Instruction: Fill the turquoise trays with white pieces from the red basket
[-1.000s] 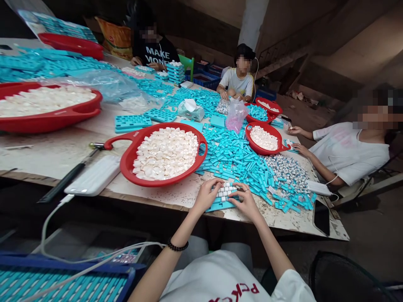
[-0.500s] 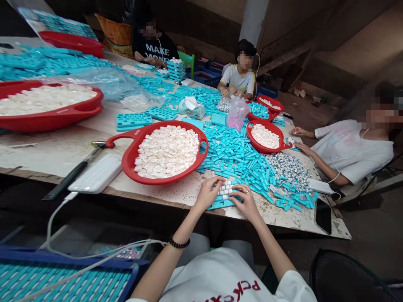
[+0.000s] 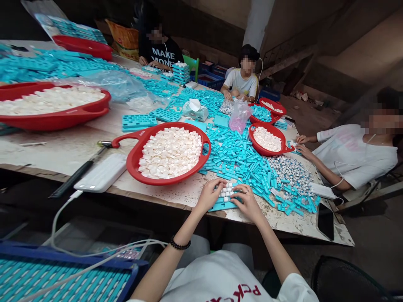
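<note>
A turquoise frame [image 3: 223, 206] lies at the table's front edge, partly covered by my hands. On it sits a compact block of white keycaps [image 3: 226, 192] in rows. My left hand [image 3: 210, 196] curls in from the left, its fingertips against the block's left side. From the right, my right hand [image 3: 247, 202] grips the opposite side with bent fingers, thumb nearer to me. Just behind the hands spreads a heap of loose turquoise pieces [image 3: 236, 153]. A red basin [image 3: 168, 180] of white keycaps [image 3: 170, 153] stands to the left of the heap.
A hammer [image 3: 75, 176] and a white power bank [image 3: 101, 173] with a cable lie on the left. Another red basin [image 3: 63, 119] stands beyond. On the right are a phone [image 3: 325, 221] and small printed pieces [image 3: 288, 170]. Three co-workers sit around the table; a blue crate [image 3: 134, 277] is below left.
The whole view has shifted slightly, so things appear a little further right and lower. Both hands remain at the block of keycaps, with only slight finger movement.
</note>
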The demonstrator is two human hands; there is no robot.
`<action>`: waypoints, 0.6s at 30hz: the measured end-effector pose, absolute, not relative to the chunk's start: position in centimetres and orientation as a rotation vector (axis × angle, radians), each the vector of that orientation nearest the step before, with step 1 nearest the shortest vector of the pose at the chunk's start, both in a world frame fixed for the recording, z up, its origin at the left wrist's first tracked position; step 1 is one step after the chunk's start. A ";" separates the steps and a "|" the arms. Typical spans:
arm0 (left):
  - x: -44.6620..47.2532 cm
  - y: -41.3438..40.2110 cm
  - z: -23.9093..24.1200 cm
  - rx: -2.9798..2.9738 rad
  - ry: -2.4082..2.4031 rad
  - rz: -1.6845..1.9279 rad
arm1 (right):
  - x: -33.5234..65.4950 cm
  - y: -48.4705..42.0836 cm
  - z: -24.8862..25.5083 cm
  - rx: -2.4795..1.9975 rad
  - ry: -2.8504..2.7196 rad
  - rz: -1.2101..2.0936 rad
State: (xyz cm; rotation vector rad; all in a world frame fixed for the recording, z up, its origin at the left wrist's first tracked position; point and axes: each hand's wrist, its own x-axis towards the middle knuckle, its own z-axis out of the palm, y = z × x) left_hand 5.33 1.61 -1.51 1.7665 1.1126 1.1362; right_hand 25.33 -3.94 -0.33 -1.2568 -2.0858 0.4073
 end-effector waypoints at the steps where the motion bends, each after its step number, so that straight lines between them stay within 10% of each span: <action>1: 5.3 1.6 -1.5 1.770 1.112 1.138 | 25.3 -4.0 -0.3 -1.265 -2.100 0.404; 18: 5.3 1.1 -0.9 1.708 1.082 1.177 | 22.7 -4.2 2.1 -1.309 -1.792 0.347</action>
